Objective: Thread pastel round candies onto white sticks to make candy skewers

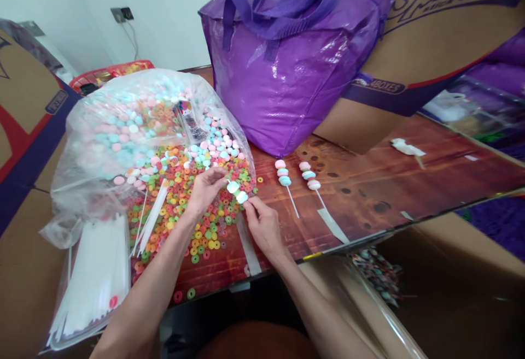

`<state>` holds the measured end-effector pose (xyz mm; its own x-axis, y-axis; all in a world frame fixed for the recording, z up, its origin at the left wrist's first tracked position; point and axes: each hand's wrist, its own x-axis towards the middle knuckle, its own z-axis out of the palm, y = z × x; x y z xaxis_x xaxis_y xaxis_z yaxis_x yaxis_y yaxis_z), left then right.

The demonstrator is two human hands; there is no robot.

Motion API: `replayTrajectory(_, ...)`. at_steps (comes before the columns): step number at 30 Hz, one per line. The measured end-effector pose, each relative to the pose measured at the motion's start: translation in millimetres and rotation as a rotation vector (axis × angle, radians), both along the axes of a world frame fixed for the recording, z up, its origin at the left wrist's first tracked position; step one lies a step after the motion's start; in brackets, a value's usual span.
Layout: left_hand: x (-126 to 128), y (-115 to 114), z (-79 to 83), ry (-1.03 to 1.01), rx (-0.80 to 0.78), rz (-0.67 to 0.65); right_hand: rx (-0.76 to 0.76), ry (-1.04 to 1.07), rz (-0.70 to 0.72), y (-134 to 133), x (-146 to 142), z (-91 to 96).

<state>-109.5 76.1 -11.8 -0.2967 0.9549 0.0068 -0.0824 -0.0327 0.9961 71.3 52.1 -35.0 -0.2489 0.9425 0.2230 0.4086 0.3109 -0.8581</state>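
A candy stick point(232, 187) is stretched between my two hands, threaded with pale blue-white candies and a greenish ring candy between them. My left hand point(208, 187) pinches at its upper left end. At the lower right end, the fingers of my right hand point(264, 228) close on it beside the last candy. Beneath my left hand spreads a pile of coloured ring candies point(200, 233). To the right on the table lie two candy sticks, one point(283, 174) with pink and blue pieces and another point(309, 176) with similar pieces.
A clear plastic bag point(94, 129) of pastel candies covers the table's left side. White sticks point(96, 271) fill a pack at front left, with several loose sticks point(153, 217) nearby. Behind stand a purple bag point(283, 86) and a cardboard box point(443, 42). An open carton point(463, 271) sits below the table edge.
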Motion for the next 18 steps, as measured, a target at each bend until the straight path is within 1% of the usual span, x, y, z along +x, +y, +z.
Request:
replayTrajectory(5,-4.0,-6.8,-0.3,-0.094,-0.019,0.000,0.003,-0.011,0.017,0.7,-0.3,-0.4)
replayTrajectory(9,0.2,-9.7,2.5,-0.023,-0.012,0.009,0.003,-0.022,0.014,0.9,-0.8,-2.0)
replayTrajectory(12,5.0,-12.2,4.6,0.035,-0.006,0.013,-0.010,-0.001,0.059,0.6,-0.4,-2.4)
replayTrajectory(15,6.9,-15.6,5.5,-0.027,-0.008,0.026,-0.036,0.054,0.107,0.5,0.5,-0.9)
replayTrajectory(18,5.9,-19.5,6.6,-0.138,-0.064,0.067,-0.063,0.089,0.103,0.5,0.8,0.7)
